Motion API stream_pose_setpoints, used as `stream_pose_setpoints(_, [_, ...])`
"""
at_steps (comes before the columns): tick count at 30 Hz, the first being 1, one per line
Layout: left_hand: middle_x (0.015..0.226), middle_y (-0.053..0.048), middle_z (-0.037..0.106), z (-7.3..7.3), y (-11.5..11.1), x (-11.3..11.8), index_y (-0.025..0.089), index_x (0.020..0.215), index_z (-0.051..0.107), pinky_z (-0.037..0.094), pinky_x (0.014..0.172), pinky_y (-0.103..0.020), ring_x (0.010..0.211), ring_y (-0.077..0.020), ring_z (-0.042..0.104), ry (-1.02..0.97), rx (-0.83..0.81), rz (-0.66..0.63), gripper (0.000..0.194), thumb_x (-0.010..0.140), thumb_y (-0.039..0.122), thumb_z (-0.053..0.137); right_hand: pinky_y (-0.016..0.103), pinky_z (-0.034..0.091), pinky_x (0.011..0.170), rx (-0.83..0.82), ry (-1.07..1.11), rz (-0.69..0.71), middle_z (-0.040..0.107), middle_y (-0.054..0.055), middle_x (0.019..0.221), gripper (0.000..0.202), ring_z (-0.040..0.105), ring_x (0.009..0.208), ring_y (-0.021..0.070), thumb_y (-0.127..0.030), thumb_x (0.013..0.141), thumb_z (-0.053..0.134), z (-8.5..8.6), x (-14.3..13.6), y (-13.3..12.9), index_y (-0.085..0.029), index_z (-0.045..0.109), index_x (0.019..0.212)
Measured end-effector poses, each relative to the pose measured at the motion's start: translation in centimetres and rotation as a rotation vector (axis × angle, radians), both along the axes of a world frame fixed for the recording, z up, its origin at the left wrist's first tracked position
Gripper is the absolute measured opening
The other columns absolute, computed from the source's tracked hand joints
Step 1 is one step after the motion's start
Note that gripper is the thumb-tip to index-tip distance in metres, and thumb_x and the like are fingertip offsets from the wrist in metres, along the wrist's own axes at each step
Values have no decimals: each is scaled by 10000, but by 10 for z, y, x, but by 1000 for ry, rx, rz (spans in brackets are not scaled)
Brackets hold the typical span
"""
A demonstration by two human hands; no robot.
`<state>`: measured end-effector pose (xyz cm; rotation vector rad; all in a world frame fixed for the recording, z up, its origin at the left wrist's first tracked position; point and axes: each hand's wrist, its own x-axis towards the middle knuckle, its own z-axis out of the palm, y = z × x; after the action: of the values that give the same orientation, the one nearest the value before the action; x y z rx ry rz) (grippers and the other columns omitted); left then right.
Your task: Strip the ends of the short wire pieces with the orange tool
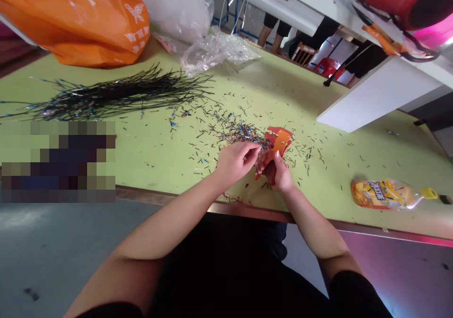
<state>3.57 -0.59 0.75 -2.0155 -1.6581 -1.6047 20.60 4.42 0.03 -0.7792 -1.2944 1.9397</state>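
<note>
My right hand (282, 175) is wrapped round the handles of an orange wire stripper (282, 140), its head pointing away from me. Just left of it, my left hand (233, 163) is closed in a pinch; what its fingers hold is too small to make out. Beyond both hands lies a heap of short wire pieces (244, 132), black with some blue and copper bits. Farther left, a long bundle of black wires (123, 91) with blue ends stretches across the green table (152, 143).
An orange bag (88, 20) and clear plastic bags (215, 51) lie at the back left. On the right, a drink bottle (385, 194) rests on its side, and a white panel (371, 98) stands behind it. Black scraps are scattered around. People's legs (271, 30) show beyond the table.
</note>
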Motion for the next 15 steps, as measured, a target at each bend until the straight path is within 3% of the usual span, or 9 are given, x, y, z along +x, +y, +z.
stream_pose_setpoints(3, [766, -5, 743, 0, 2, -5, 191, 992, 715, 436, 572, -227, 572, -91, 586, -134, -91, -8, 179, 1027, 302, 578, 367, 600, 643, -81, 43, 174, 607, 16, 713, 625, 611, 644, 189, -843, 833, 608, 5, 12, 8, -223, 637, 904])
stream_pose_setpoints(7, [813, -22, 758, 0, 5, -8, 185, 978, 731, 453, 573, -223, 581, -89, 584, -265, -67, -1, 243, 1034, 367, 579, 368, 610, 725, -183, 36, 416, 687, 54, 803, 652, 688, 711, 195, -818, 824, 649, 7, 26, 14, -185, 678, 977])
stream_pose_setpoints(15, [794, -16, 736, -5, 7, -9, 183, 994, 719, 440, 564, -232, 551, -93, 547, -213, -94, -16, 203, 1013, 299, 553, 366, 604, 743, -229, 5, 473, 709, 70, 847, 645, 708, 746, 211, -806, 824, 659, 7, 26, 11, -188, 707, 1001])
